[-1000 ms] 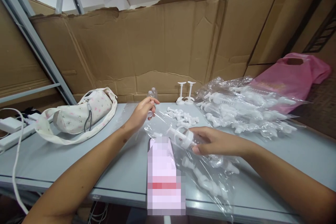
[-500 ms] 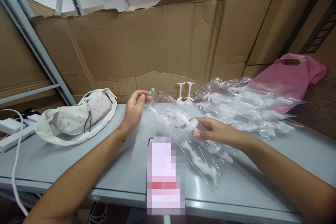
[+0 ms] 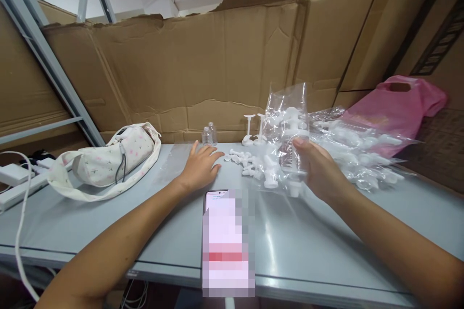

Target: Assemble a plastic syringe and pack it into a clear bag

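My right hand (image 3: 321, 169) grips a clear plastic bag (image 3: 293, 152) with white plastic parts and a clear ribbed cylinder inside, raised upright above the table. Thumb and fingers close around the bag's right side. Palm down, my left hand (image 3: 198, 166) has its fingers spread and holds nothing. Just behind its fingertips stand two small clear bottles (image 3: 207, 136). A pile of loose white plastic pieces (image 3: 246, 159) lies between the two hands. Two white stands (image 3: 248, 130) with flat tops are upright at the back, the right one partly covered by the bag.
Several filled clear bags (image 3: 369, 154) lie at the right, beside a pink plastic bag (image 3: 395, 106). A phone (image 3: 224, 231) rests at the table's front edge. A flowered shoulder bag (image 3: 119, 154) and a white power strip (image 3: 25, 188) are at left. Cardboard (image 3: 203, 67) walls the back.
My right hand has lifted the clear bag off the table and turned it upright. My left hand has moved from the bottles down and right, its fingers now spread.
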### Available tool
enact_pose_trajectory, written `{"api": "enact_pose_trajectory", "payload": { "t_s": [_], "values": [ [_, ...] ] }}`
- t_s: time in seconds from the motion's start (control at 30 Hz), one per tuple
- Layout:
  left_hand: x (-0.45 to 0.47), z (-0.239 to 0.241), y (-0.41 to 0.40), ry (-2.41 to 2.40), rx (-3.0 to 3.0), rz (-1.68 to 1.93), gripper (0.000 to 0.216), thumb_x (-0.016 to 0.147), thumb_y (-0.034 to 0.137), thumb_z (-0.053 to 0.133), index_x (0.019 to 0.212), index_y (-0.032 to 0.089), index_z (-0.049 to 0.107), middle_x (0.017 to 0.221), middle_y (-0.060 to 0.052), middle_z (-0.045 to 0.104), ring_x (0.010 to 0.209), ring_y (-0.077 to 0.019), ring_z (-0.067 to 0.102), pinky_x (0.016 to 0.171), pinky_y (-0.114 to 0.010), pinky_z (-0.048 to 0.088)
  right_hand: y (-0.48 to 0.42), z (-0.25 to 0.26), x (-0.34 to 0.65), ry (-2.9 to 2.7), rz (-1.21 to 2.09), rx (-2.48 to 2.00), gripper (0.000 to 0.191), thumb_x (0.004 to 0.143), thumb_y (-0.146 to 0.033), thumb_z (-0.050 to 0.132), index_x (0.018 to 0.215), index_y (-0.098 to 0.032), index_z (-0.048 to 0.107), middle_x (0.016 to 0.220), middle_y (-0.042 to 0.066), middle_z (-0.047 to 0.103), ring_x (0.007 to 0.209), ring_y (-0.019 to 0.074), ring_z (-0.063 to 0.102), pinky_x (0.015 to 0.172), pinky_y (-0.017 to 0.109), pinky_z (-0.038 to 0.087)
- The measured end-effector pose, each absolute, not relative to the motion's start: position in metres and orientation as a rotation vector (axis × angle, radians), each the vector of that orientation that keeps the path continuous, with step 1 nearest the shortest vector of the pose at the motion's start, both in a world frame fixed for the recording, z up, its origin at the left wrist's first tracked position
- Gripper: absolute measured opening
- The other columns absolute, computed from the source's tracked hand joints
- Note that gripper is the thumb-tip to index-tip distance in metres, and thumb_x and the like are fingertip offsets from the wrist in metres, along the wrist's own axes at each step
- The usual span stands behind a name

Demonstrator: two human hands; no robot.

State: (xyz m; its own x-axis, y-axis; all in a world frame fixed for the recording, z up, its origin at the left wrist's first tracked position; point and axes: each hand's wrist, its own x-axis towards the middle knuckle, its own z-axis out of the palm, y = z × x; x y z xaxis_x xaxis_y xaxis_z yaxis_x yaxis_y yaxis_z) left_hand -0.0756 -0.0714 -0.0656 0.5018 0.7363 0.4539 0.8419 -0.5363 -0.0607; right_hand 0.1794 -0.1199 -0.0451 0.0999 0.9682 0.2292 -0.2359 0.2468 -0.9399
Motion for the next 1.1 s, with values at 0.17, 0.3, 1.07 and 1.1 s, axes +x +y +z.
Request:
{"api": "enact_pose_trajectory", "payload": {
  "t_s": [0.17, 0.3, 1.07, 1.1],
  "values": [
    [-0.066, -0.075, -0.057, -1.363, -2.516, -0.331, 0.040, 0.090, 0.025, 0.037, 0.129, 0.026, 0.045, 0.138, -0.006, 0.045, 0.131, -0.0244, 0.034, 0.110, -0.056, 0.002, -0.120, -0.049, 0.179, -1.147, 1.106, -0.909, 0.023, 0.074, -0.045, 0.066, 0.086, -0.026, 0.062, 0.083, -0.002, 0.066, 0.078, 0.0177, 0.062, 0.058, 0.024, 0.048],
    [-0.059, -0.080, -0.047, -1.415, -2.571, -0.223, 0.044, 0.091, 0.026, 0.033, 0.134, 0.027, 0.039, 0.144, -0.006, 0.037, 0.134, -0.0247, 0.030, 0.110, -0.057, 0.001, -0.121, -0.050, 0.177, -1.190, 1.080, -0.920, 0.023, 0.074, -0.046, 0.065, 0.089, -0.027, 0.063, 0.087, -0.002, 0.067, 0.078, 0.0173, 0.062, 0.060, 0.024, 0.047],
    [-0.059, -0.078, -0.046, -1.240, -2.700, -0.382, 0.036, 0.086, 0.014, 0.038, 0.118, 0.021, 0.052, 0.132, -0.004, 0.053, 0.130, -0.0237, 0.036, 0.108, -0.044, 0.024, -0.118, -0.054, 0.178, -1.372, 0.957, -1.066, 0.031, 0.072, -0.051, 0.065, 0.086, -0.024, 0.061, 0.081, 0.002, 0.064, 0.078, 0.0210, 0.060, 0.062, 0.029, 0.046],
    [-0.059, -0.078, -0.046, -1.239, -2.711, -0.380, 0.034, 0.086, 0.015, 0.039, 0.116, 0.020, 0.054, 0.126, -0.006, 0.057, 0.123, -0.0237, 0.044, 0.104, -0.043, 0.031, -0.118, -0.055, 0.178, -1.384, 0.932, -1.086, 0.032, 0.072, -0.052, 0.064, 0.087, -0.024, 0.061, 0.078, 0.002, 0.063, 0.076, 0.0209, 0.059, 0.061, 0.029, 0.045]
  ]
}}
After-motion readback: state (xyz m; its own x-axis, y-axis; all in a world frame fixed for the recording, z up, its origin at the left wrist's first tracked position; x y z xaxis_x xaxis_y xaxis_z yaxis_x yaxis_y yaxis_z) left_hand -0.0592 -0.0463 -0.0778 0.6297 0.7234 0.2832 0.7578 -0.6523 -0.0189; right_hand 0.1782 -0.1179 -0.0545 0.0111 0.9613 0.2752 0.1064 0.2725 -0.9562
